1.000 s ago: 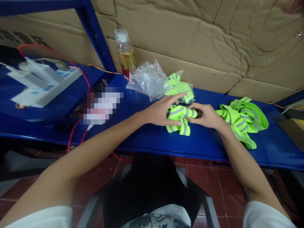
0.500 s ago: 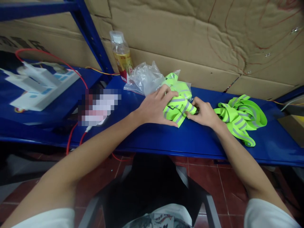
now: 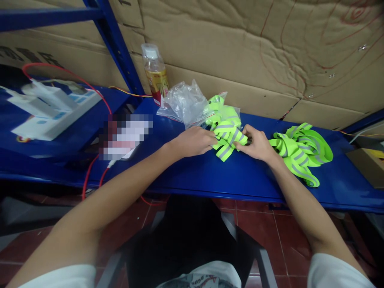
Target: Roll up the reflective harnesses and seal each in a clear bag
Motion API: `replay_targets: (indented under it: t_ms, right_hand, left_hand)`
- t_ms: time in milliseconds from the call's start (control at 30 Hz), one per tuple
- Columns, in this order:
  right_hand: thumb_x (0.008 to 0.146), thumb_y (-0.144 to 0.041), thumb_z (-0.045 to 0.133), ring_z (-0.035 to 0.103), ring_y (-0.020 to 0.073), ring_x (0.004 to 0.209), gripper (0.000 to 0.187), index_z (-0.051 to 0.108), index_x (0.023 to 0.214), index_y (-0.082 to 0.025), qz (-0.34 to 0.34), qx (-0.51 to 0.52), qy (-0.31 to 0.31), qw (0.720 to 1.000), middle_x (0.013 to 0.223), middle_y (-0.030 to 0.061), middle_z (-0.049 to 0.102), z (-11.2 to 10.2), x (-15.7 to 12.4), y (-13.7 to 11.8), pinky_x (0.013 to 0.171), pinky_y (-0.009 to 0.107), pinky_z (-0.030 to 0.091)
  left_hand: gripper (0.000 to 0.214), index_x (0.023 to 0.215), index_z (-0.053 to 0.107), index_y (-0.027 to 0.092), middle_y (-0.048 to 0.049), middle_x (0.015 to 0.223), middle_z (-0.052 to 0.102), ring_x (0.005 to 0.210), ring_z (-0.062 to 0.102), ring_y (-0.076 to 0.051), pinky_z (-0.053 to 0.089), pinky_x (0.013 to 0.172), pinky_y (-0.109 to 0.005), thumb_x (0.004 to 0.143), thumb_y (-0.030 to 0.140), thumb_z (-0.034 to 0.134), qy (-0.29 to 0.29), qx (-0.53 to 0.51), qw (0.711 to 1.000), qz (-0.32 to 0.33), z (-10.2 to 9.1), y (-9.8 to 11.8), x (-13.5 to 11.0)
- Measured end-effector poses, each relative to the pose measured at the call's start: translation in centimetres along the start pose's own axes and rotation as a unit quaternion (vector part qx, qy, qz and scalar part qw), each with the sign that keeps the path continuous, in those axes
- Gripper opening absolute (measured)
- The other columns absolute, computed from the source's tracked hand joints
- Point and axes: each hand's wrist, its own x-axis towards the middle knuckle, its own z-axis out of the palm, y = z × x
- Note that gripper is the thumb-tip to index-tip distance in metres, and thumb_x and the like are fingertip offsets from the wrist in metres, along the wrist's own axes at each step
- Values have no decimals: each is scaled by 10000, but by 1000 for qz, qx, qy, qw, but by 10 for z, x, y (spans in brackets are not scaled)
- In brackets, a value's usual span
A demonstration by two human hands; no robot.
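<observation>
Found reflective strap bundle [image 3: 228, 140] pinched endwise by fingers of left hand [image 3: 194, 141], right hand [image 3: 255, 144]; judged light, limp; gripped best across folds.

A folded bundle of fluorescent yellow-green fabric strap with grey reflective stripes [image 3: 228, 139] lies bunched on the blue metal bench [image 3: 210, 176]. The left hand [image 3: 195, 141] and right hand [image 3: 255, 145] pinch it from either side, and its folded end points toward the near edge.
</observation>
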Motion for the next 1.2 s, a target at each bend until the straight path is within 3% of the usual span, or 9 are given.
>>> replay_targets:
  t_ms: [233, 367, 433, 500, 633, 733, 933, 1133, 1200]
  right_hand:
    - [844, -475, 755, 498, 176, 568, 336, 503, 921, -267, -39, -69, -11, 997, 678, -23, 601, -2, -4, -6, 582, 330, 345]
    - [893, -472, 712, 596, 222, 640, 276, 550, 973, -263, -93, -137, -33, 986, 777, 19, 682, -3, -7, -9, 601, 334, 318]
    - [913, -448, 697, 620, 234, 676, 236, 564, 972, -263, -108, -161, -37, 980, 821, 33, 708, -3, -8, -11, 599, 333, 296]
    - [923, -421, 694, 635, 240, 707, 200, 588, 983, -263, -117, -182, -37, 976, 875, 45, 735, -3, -9, -12, 595, 332, 270]
    - [957, -423, 681, 640, 244, 720, 210, 660, 1101, -271, -132, -231, -40, 963, 930, 71, 766, -2, -13, -17, 583, 337, 203]
    - [986, -468, 649, 651, 250, 703, 279, 680, 1173, -264, -154, -252, -60, 953, 908, 81, 772, -8, -16, -22, 582, 347, 213]
    - [1054, -603, 526, 666, 228, 642, 376, 685, 1084, -264, -127, -143, -79, 978, 744, 31, 730, -18, -15, -28, 613, 356, 350]
    - [883, -722, 745, 630, 211, 570, 678, 595, 1342, -247, 4, -32, -99, 995, 675, -29, 687, -6, -6, -16, 579, 337, 389]
    - [882, -736, 737, 599, 197, 590, 589, 682, 1195, -239, -6, -23, -116, 993, 707, -11, 678, -2, -4, -12, 578, 334, 389]
  left_hand:
    - [307, 897, 827, 252, -41, 854, 707, 817, 680, -189, 471, 740, -324, 905, 81, 572, -21, -29, 999, 31, -4, 13, 5]
    - [129, 928, 854, 273, 20, 677, 686, 610, 614, -153, 435, 644, -309, 849, 315, 762, -77, -164, 983, -3, -11, 12, 1]
    - [223, 923, 851, 271, 44, 575, 633, 511, 523, -129, 419, 616, -307, 845, 475, 809, -53, -243, 968, -37, -15, 10, 0]
    - [349, 854, 830, 253, 42, 534, 578, 494, 457, -117, 401, 604, -307, 940, 571, 714, 44, -277, 957, -76, -17, 7, 1]
    - [448, 1040, 815, 238, -36, 885, 734, 702, 612, -156, 473, 690, -313, 950, 654, 675, 187, -161, 960, -132, -12, 0, 4]
    - [598, 1241, 791, 259, -91, 1237, 747, 949, 716, -231, 545, 854, -368, 845, 706, 767, 139, -106, 972, -154, -4, -7, 4]
    - [506, 1098, 784, 231, -57, 1045, 791, 912, 719, -222, 553, 912, -383, 810, 645, 824, 86, -208, 964, -144, -2, -17, 5]
    - [692, 1208, 645, 229, -108, 1257, 669, 1260, 626, -320, 537, 1047, -467, 676, 565, 933, 71, -208, 970, -99, 7, -21, 3]
    - [829, 1329, 614, 226, -131, 1334, 629, 1248, 632, -327, 542, 1046, -489, 653, 574, 945, 57, -205, 970, -115, 10, -22, 1]
